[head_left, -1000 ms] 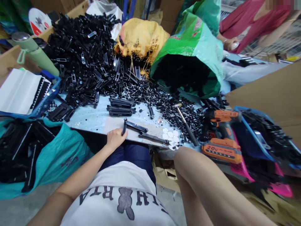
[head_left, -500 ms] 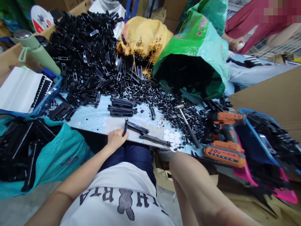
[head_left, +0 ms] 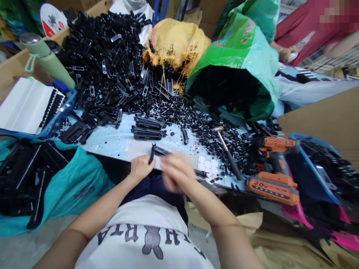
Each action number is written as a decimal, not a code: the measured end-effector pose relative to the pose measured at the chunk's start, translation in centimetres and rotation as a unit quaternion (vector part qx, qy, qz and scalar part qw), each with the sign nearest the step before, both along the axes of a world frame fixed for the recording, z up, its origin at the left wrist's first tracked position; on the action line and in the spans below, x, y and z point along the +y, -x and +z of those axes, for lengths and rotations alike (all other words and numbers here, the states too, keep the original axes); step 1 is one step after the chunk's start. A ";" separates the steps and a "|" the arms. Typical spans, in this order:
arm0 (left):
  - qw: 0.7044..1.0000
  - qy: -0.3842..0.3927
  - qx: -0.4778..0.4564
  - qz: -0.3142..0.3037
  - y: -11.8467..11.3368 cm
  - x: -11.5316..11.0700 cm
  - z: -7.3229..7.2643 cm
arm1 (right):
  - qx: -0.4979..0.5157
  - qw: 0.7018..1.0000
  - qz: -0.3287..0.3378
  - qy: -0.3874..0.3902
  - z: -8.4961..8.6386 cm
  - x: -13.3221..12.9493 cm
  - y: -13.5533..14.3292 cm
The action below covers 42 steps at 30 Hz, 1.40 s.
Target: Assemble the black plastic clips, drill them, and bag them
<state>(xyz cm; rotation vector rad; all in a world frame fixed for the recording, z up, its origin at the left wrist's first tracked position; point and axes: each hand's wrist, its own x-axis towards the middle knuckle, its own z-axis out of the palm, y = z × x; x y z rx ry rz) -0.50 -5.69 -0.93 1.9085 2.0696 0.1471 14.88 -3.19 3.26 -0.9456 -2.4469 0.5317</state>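
My left hand (head_left: pixel 141 167) is closed on a short black arm of a plastic part (head_left: pixel 152 154) at the table's front edge. A longer black piece (head_left: pixel 162 150) runs right from the top of that arm. Over the right end of this piece is my right hand (head_left: pixel 178 172), smeared by motion, so its fingers and anything in them cannot be made out. Two black assembled brackets (head_left: pixel 148 132) lie side by side just behind. White discs (head_left: pixel 207 164) lie to the right of my right hand.
A hammer (head_left: pixel 228 155) and an orange drill (head_left: pixel 275 168) lie at the right. Behind are heaped black parts (head_left: pixel 103 63), a yellow sack (head_left: pixel 178 45) and a green sack (head_left: pixel 238 56). A teal bag (head_left: pixel 89 179) hangs at the left front. A person in red (head_left: pixel 305 30) stands at the back right.
My right hand has come in from below, over the table edge beside my left hand, and now covers part of the black pieces. My left hand keeps its hold.
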 end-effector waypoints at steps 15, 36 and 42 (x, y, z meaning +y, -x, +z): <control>0.999 0.026 -0.018 0.036 -2.2 1.3 0.8 | -0.054 0.998 -0.008 -0.031 -4.6 4.2 0.6; 1.000 0.011 0.018 -0.018 -0.7 2.0 0.8 | -0.109 0.992 -0.036 -0.056 -5.2 4.1 0.4; 0.999 -0.001 0.020 -0.031 -0.2 2.4 0.8 | -0.117 0.990 -0.051 -0.057 -5.3 4.1 0.6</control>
